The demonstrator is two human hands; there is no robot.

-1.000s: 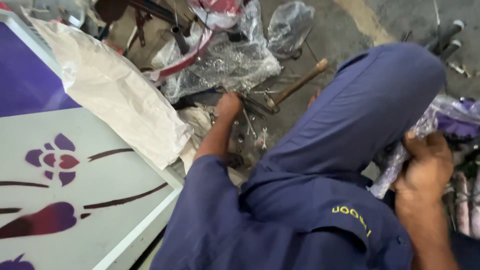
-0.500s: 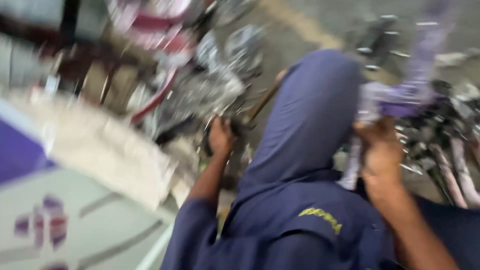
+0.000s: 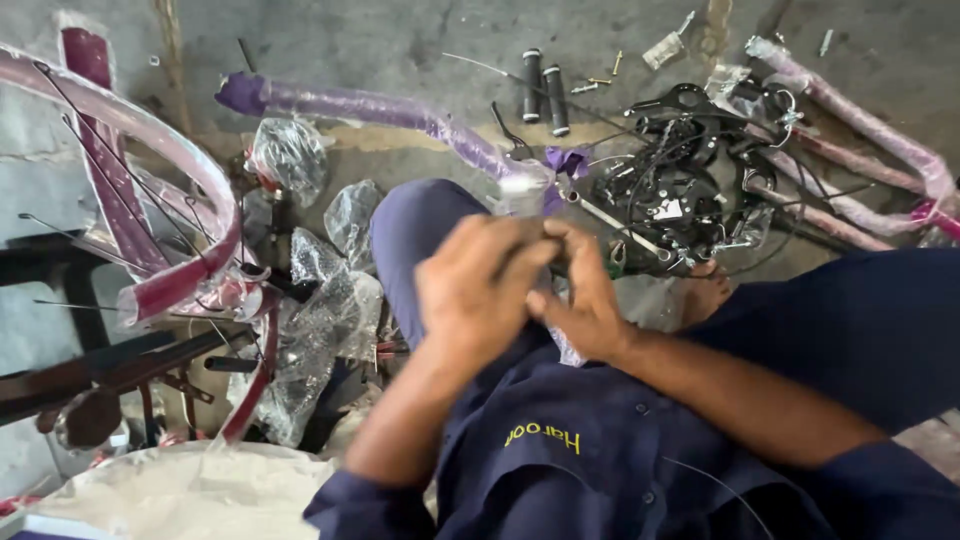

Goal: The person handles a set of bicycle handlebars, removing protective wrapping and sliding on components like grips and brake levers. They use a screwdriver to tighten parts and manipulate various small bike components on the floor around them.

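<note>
The purple tube wrapped in clear plastic film [image 3: 400, 112] runs from the far left of the scene toward the centre, and its near end, where the wrapping bunches up pale and crumpled, meets the two hands above the raised knee in dark blue trousers [image 3: 415, 230]. The left hand [image 3: 478, 290] is curled with the fingers pressed together over the end of the wrapping; the right hand [image 3: 585, 300] sits just beside it, touching it, thumb and fingers closed in a pinch on the same plastic. Motion blur hides the exact contact points, so it cannot be told how much of the film each hand grips. Both forearms come in from the near edge out of dark blue sleeves. Just beyond the hands, to the right, lies a tangle of black cables and black metal bicycle parts [image 3: 675, 190], with a bare foot [image 3: 705, 295] at its near edge. Further right, a pink tube in clear wrapping [image 3: 870, 125] runs diagonally toward the right edge. On the grey concrete floor [image 3: 400, 40] at the far side lie two black cylindrical handlebar grips [image 3: 543, 90], side by side and upright in the view, with small screws near them. To the left of the knee are loose pieces of crumpled clear plastic film [image 3: 320, 300]. At the far left stands a curved dark red mudguard wrapped in plastic [image 3: 190, 200] with thin wire stays. A white sack [image 3: 190, 495] lies at the near left edge.
</note>
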